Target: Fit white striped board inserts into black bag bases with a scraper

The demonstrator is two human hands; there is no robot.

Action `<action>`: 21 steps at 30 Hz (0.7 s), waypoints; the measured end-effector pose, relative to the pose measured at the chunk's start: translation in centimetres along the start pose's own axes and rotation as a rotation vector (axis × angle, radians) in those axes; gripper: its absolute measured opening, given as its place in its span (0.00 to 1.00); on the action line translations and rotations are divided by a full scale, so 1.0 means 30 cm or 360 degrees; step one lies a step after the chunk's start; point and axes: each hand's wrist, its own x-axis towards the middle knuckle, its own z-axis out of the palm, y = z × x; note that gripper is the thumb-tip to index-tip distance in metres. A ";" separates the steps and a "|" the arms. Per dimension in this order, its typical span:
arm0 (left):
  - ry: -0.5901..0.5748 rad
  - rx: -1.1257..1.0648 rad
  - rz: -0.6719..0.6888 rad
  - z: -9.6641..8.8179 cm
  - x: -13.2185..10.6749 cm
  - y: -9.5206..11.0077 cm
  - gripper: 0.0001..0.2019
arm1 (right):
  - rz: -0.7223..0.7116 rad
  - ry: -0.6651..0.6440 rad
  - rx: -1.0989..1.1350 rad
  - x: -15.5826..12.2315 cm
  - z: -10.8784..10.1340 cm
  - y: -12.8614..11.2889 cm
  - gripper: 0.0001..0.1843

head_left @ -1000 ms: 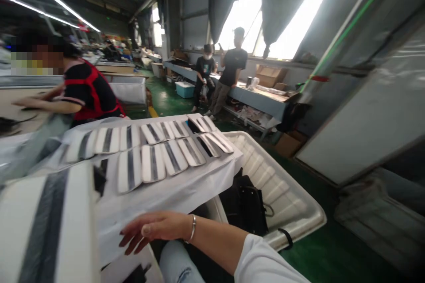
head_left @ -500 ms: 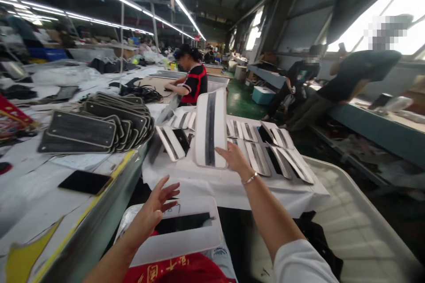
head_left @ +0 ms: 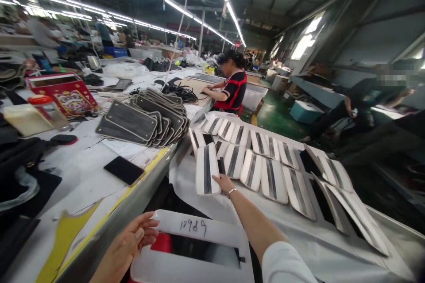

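My right hand point(head_left: 224, 183) grips the lower right edge of a white panel point(head_left: 201, 170) with a dark stripe down its middle. This panel is at the near left end of rows of similar striped panels point(head_left: 274, 179) on a white-covered surface. Close to my body, my left hand point(head_left: 134, 236) has its fingers closed at the upper left edge of a white plastic template point(head_left: 175, 269). The template has rounded corners, a long rectangular cutout and handwritten digits. Something red shows through the cutout.
On the left table point(head_left: 86, 172) are a stack of dark pale-edged panels point(head_left: 149, 117), a black phone point(head_left: 123, 170), a yellow piece point(head_left: 68, 241) and a red box point(head_left: 71, 95). A person in a black and red shirt point(head_left: 234, 90) works ahead. Another person's dark figure is at the right.
The striped panel in my right hand has come down from upright above the rows to their near left end. My left hand has closed from spread fingers onto the template's edge. The view has swung left.
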 end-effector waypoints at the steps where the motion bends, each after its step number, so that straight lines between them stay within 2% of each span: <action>1: 0.0017 0.0037 0.0015 -0.011 -0.002 0.011 0.26 | 0.0025 -0.0003 -0.0026 0.000 0.029 0.010 0.18; 3: 0.0038 0.0085 0.0067 -0.031 -0.005 0.033 0.26 | 0.0029 0.0025 -0.0083 -0.013 0.064 0.032 0.22; 6: 0.0051 0.0128 0.0154 -0.061 -0.002 0.052 0.24 | -0.0143 0.0171 -0.0221 -0.026 0.078 0.091 0.33; 8: 0.0106 0.0212 0.0188 -0.083 0.006 0.055 0.24 | -0.0592 0.0407 -0.0580 -0.001 0.077 0.141 0.33; 9: 0.0150 0.0266 0.0208 -0.093 0.010 0.055 0.24 | -0.0824 0.0468 -0.0731 0.020 0.078 0.160 0.32; 11: 0.0216 0.0374 0.0258 -0.115 0.017 0.058 0.23 | -0.1083 0.0488 -0.1000 0.064 0.083 0.176 0.25; 13: 0.0237 0.0479 0.0328 -0.137 0.016 0.068 0.22 | -0.1130 0.0360 -0.1219 0.093 0.091 0.153 0.21; 16: 0.0256 0.0651 0.0452 -0.185 0.010 0.101 0.20 | -0.0983 0.0182 -0.1356 0.099 0.095 0.073 0.22; 18: 0.0325 0.0777 0.0519 -0.227 0.008 0.133 0.20 | -0.0919 0.0225 -0.1350 0.088 0.088 0.022 0.25; 21: 0.0534 0.1028 0.0589 -0.286 0.002 0.188 0.19 | -0.1068 0.0354 -0.1361 0.073 0.068 -0.003 0.25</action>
